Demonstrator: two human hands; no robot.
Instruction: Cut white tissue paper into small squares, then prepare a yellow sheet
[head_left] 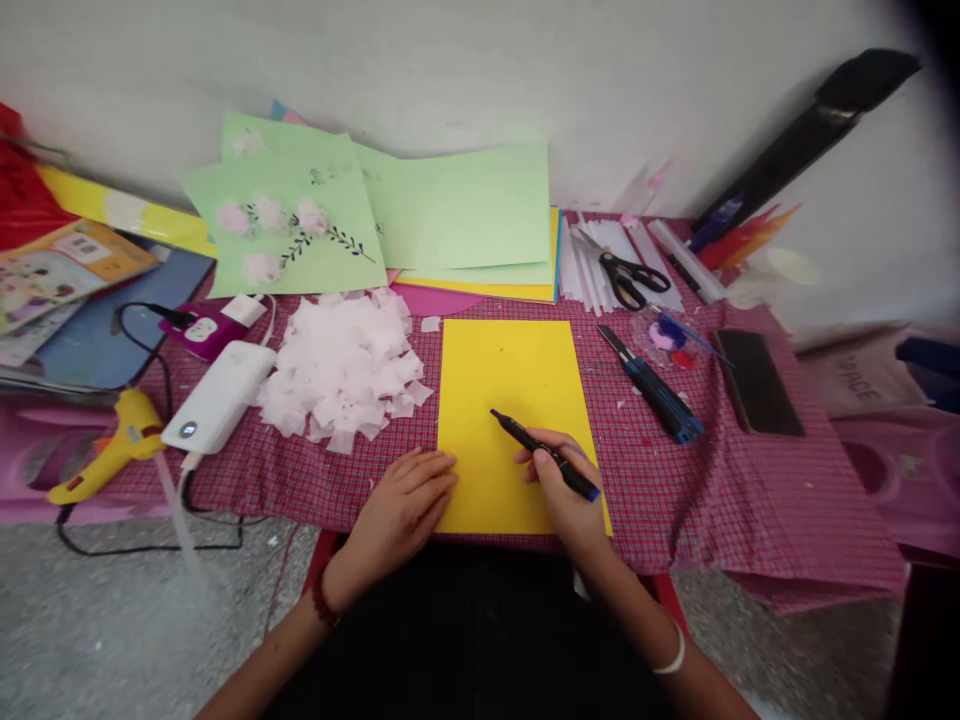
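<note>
A yellow sheet of paper (499, 365) lies upright before me on the checked tablecloth, with a small dark mark near its top. In my right hand (562, 480) is a black marker (544, 450) with a blue end, its tip pointing up and left over the sheet's middle. My left hand (409, 500) rests flat, fingers stretched, its fingertips on the sheet's left edge. A heap of white paper pieces (341, 365) sits left of the sheet. To the right lies a blue and black utility knife (652, 385). Whether the marker's tip touches the paper, I cannot tell.
Green cards (300, 205) with paper flowers lean at the back wall. Black-handled scissors (626, 275) lie on paper strips. A phone (757, 380) is at the right. Leftward are a white power bank (219, 395), a purple power adapter (202, 328) and a yellow glue gun (112, 445) with cords.
</note>
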